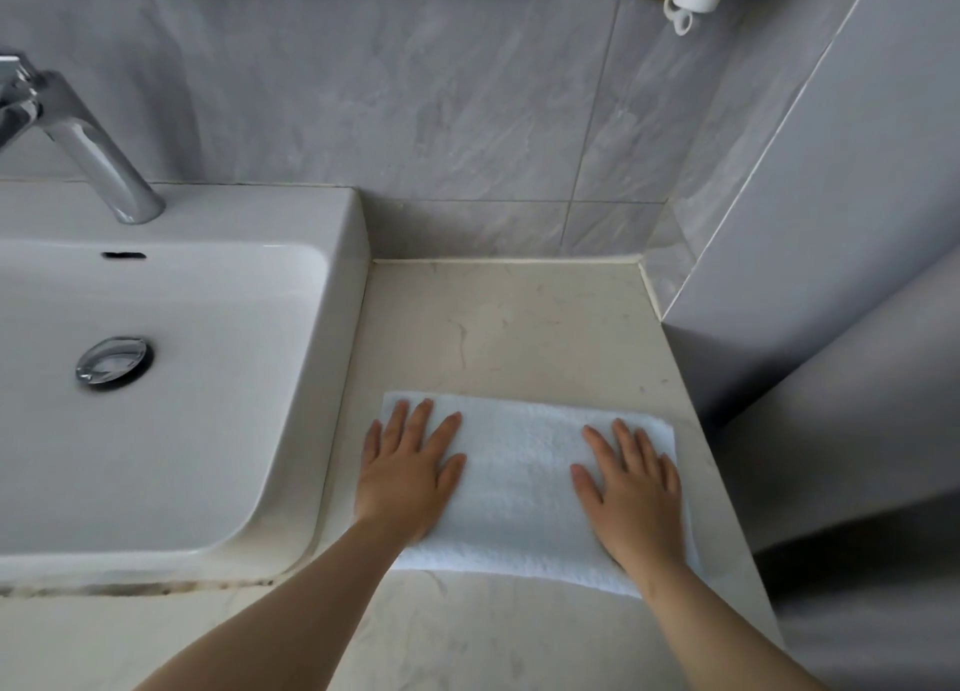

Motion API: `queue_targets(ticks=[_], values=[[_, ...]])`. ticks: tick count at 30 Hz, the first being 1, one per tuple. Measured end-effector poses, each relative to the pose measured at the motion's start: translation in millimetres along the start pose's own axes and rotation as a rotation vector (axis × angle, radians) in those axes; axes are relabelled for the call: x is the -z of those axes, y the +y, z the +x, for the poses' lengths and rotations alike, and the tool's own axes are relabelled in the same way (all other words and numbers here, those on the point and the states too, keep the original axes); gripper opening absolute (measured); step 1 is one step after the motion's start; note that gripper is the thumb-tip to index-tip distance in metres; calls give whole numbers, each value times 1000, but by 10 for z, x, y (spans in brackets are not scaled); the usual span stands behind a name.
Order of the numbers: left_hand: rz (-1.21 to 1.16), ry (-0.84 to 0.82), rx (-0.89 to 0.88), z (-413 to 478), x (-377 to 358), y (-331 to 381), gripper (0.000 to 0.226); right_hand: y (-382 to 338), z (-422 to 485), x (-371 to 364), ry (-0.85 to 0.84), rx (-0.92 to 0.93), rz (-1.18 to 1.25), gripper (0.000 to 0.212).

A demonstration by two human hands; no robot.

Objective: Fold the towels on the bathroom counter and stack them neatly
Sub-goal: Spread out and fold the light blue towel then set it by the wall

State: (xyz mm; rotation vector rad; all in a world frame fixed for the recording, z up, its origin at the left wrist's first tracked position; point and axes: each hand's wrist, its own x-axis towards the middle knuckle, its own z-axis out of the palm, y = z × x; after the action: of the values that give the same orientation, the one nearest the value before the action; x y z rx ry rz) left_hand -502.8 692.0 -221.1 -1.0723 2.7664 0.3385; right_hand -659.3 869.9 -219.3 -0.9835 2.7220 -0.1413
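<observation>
- Our left hand [405, 475] lies flat on the towel [524, 488], fingers straight, holding nothing.
- Our right hand [631, 493] lies flat on the other end, fingers straight too.
- We see the white towel folded into a neat shape on the worktop [519, 327], just beside the sink [343, 285].
- We think we are pressing it smooth after a fold.
- Next we may need one more fold, or another towel to put on top. We see only this one.
- Our worktop is pale stone with faint marks.
- Grey tiles cover the wall [415, 93], and a tap [88, 145] stands by the sink.
</observation>
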Motion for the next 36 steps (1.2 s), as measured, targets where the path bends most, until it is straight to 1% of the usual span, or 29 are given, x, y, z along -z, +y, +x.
queue_targets(ticks=[2, 3, 4, 6, 8, 11, 13, 15, 17, 21, 23, 30, 32, 36], values=[[-46, 13, 151, -73, 26, -30, 62, 55, -90, 5, 23, -107, 10, 64], [-58, 36, 213, -113, 40, -26, 57, 68, -136, 13, 26, -149, 9, 58], [-65, 65, 272, -158, 50, -14, 56, 72, -183, 22, 33, -188, 8, 57], [-97, 122, 386, -234, 72, 13, 62, 55, -264, 52, 62, -269, -7, 59], [-173, 132, 485, -282, 83, 22, 68, 48, -315, 74, 92, -350, 1, 65], [-302, 58, 594, -278, 147, -14, 71, 57, -344, 113, 84, -459, 126, 77], [-416, 8, 633, -230, 195, -66, 68, 63, -333, 156, 49, -491, 255, 76], [-544, -22, 643, -176, 231, -103, 64, 47, -298, 213, 7, -497, 386, 71], [-607, -30, 591, -130, 237, -106, 54, 17, -248, 273, -14, -468, 484, 70], [-742, 49, 489, 18, 264, -109, 42, -22, -84, 368, 34, -384, 603, 65], [-779, 82, 485, 136, 326, -105, 39, -33, 50, 415, 59, -360, 636, 62], [-825, 130, 573, 779, 703, -85, 27, -97, 642, 597, 139, -343, 697, 47], [-834, 140, 571, 985, 800, -105, 24, -118, 840, 664, 163, -315, 691, 45], [-850, 164, 562, 1366, 928, -103, 26, -134, 1281, 751, 190, -270, 669, 48]])
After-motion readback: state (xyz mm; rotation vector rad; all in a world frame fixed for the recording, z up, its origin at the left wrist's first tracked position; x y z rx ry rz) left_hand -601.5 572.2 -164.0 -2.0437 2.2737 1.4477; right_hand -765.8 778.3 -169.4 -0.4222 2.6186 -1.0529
